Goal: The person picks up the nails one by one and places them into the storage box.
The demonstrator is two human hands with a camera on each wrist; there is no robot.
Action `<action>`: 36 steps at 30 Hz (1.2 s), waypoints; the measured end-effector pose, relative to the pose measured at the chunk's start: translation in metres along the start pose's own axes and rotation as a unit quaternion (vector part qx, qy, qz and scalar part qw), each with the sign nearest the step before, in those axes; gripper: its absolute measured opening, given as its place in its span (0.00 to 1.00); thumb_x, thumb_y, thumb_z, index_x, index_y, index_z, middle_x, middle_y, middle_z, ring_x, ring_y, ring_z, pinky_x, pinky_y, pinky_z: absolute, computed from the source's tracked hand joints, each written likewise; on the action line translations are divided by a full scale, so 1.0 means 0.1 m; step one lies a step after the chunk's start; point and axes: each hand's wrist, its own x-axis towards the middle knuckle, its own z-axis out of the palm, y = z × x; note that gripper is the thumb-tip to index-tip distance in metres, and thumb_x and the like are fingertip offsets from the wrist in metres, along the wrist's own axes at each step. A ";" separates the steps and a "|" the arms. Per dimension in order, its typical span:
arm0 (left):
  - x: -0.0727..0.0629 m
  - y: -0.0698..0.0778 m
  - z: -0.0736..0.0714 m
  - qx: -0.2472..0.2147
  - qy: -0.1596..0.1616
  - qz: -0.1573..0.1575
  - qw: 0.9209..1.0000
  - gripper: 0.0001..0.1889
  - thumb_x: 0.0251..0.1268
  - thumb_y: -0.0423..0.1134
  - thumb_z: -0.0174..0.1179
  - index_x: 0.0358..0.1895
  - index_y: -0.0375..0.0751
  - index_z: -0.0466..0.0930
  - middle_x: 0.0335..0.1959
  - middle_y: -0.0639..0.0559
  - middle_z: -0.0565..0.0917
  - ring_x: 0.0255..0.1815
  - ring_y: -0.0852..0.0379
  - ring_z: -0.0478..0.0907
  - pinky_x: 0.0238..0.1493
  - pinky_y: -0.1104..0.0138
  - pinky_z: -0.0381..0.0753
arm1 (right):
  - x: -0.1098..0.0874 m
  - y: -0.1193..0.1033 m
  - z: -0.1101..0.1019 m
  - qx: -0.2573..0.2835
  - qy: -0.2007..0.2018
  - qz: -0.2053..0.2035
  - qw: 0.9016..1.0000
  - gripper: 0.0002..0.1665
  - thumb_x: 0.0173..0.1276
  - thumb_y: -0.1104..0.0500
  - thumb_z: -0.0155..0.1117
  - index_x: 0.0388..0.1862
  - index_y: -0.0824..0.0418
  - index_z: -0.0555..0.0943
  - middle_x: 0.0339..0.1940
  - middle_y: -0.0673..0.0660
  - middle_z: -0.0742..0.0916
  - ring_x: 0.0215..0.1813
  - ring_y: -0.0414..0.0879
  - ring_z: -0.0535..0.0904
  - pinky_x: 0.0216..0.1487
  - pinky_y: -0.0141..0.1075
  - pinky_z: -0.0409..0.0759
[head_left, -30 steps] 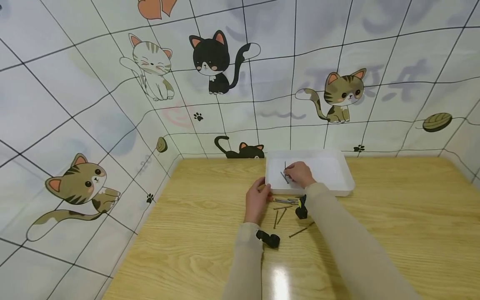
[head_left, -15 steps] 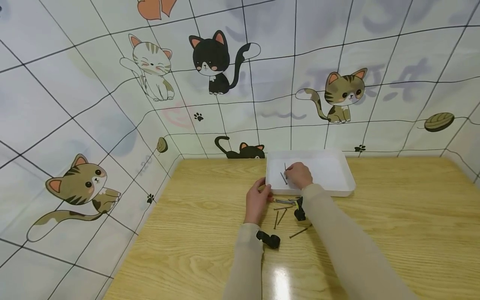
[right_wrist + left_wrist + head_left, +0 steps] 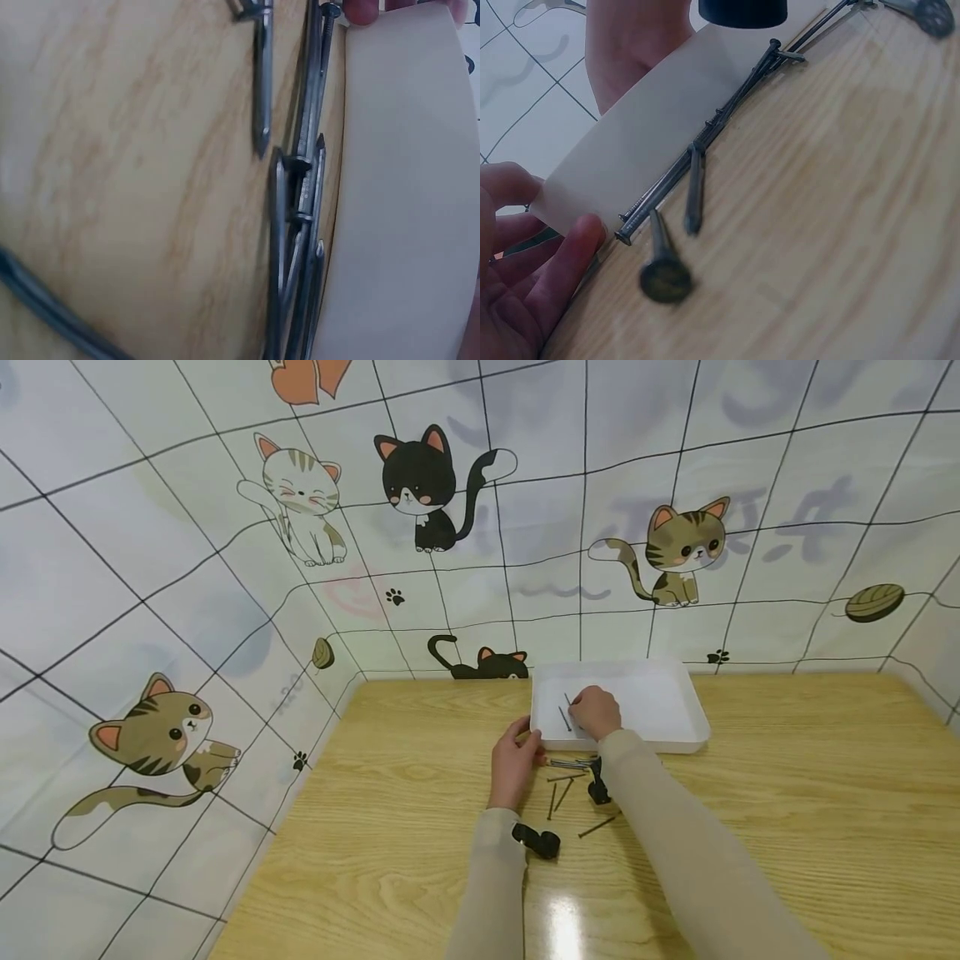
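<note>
A white tray stands against the back wall. At its front left corner my left hand grips the wall, thumb outside in the left wrist view. My right hand is inside the tray, its fingers pinching a thin nail that sticks out toward the back left. Another nail lies on the tray floor just left of those fingertips. Along the tray's front wall, a row of nails rests on the table, partly hidden by my right wrist in the head view.
More loose nails lie on the wooden table nearer to me, including a slanting nail beside the right sleeve. A wall covering with printed cats and a grid rises behind the tray and at the left.
My right hand has shifted slightly left and toward me. The pinched nail now leans more to the left, and the nail beside it lies slightly further left. The left hand stays at the corner.
</note>
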 end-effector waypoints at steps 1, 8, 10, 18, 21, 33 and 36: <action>-0.01 0.00 0.01 -0.001 -0.001 0.001 1.000 0.20 0.62 0.44 0.55 0.57 0.47 0.72 0.50 0.49 0.76 0.27 0.52 0.80 0.26 0.64 0.80 | -0.01 0.01 -0.01 0.000 0.001 -0.003 1.000 0.13 0.62 0.62 0.54 0.40 0.69 0.81 0.39 0.64 0.83 0.39 0.56 0.78 0.38 0.46 0.77; -0.02 0.00 0.08 0.002 -0.009 0.008 1.000 0.21 0.62 0.43 0.54 0.58 0.43 0.71 0.49 0.47 0.76 0.26 0.54 0.80 0.25 0.65 0.80 | -0.04 0.06 -0.07 0.000 -0.002 -0.010 1.000 0.14 0.62 0.63 0.53 0.41 0.70 0.80 0.38 0.65 0.82 0.37 0.56 0.78 0.37 0.46 0.77; -0.02 0.00 0.09 0.003 -0.009 0.010 1.000 0.21 0.62 0.42 0.54 0.58 0.43 0.71 0.48 0.48 0.77 0.26 0.54 0.79 0.24 0.65 0.80 | -0.03 0.07 -0.09 -0.004 -0.011 -0.010 1.000 0.14 0.62 0.63 0.53 0.42 0.70 0.79 0.37 0.64 0.82 0.35 0.54 0.78 0.35 0.44 0.76; -0.05 0.04 0.14 -0.001 -0.012 0.003 1.000 0.20 0.63 0.43 0.54 0.58 0.46 0.71 0.49 0.49 0.77 0.26 0.51 0.80 0.26 0.64 0.80 | -0.01 0.10 -0.20 0.003 -0.069 0.003 0.998 0.19 0.64 0.58 0.49 0.48 0.69 0.76 0.32 0.59 0.81 0.25 0.46 0.74 0.24 0.34 0.72; -0.05 0.06 0.14 -0.005 -0.011 0.003 1.000 0.20 0.63 0.42 0.54 0.58 0.44 0.70 0.51 0.47 0.76 0.28 0.50 0.80 0.27 0.63 0.81 | -0.01 0.10 -0.24 0.006 -0.080 0.005 0.997 0.18 0.65 0.58 0.49 0.49 0.68 0.75 0.33 0.59 0.81 0.27 0.46 0.74 0.25 0.33 0.73; -0.05 0.12 0.03 -0.010 -0.003 -0.003 1.000 0.21 0.63 0.43 0.53 0.59 0.43 0.69 0.47 0.48 0.77 0.30 0.48 0.79 0.29 0.61 0.81 | -0.08 0.06 -0.40 0.014 -0.055 -0.057 0.997 0.21 0.67 0.58 0.48 0.55 0.67 0.71 0.48 0.65 0.78 0.40 0.53 0.77 0.36 0.43 0.76; -0.13 0.23 -0.01 -0.017 -0.013 -0.011 1.000 0.21 0.64 0.38 0.53 0.60 0.38 0.68 0.51 0.42 0.75 0.33 0.42 0.79 0.32 0.57 0.80 | -0.16 0.05 -0.42 0.028 -0.041 -0.063 0.997 0.21 0.67 0.58 0.47 0.56 0.66 0.71 0.50 0.65 0.77 0.43 0.55 0.76 0.40 0.46 0.75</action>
